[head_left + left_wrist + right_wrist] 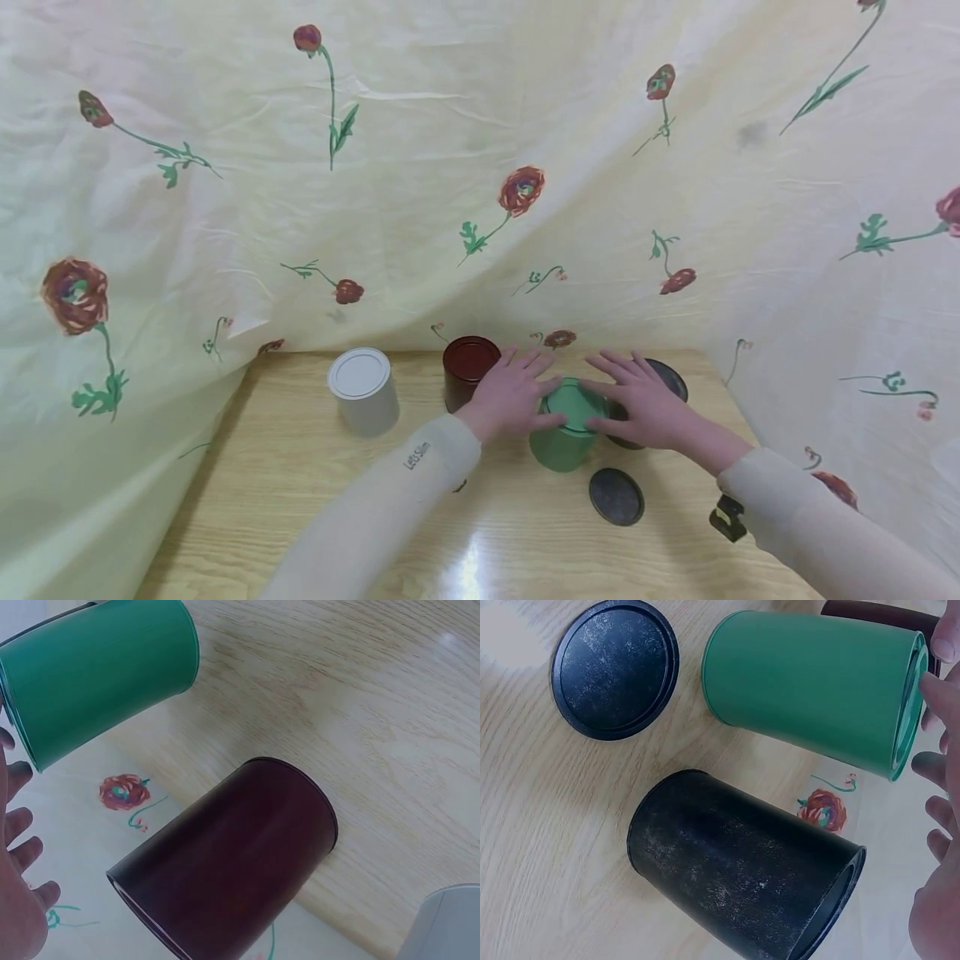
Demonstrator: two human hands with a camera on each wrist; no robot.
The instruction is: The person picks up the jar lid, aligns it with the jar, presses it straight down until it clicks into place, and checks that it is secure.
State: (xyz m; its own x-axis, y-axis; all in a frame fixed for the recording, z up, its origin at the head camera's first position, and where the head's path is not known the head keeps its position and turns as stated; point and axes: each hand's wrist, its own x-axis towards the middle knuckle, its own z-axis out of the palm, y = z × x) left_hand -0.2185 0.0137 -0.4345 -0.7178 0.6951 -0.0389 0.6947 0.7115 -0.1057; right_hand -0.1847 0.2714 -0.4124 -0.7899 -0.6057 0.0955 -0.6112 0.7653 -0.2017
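A green can (564,442) with a green lid stands at the middle of the wooden table (300,500). My left hand (517,390) lies flat on the left side of the lid, with its thumb at the rim. My right hand (637,402) lies on the right side in the same way, fingers straight. In the left wrist view the green can (105,675) is beside my fingers (19,847). The right wrist view shows the green can (817,682) with my fingertips (937,697) at its lid.
A dark red can (468,367) stands just left of my left hand, and a white lidded can (363,392) farther left. An open black can (670,379) is behind my right hand; its black lid (616,496) lies nearer me. Flowered cloth (480,167) surrounds the table.
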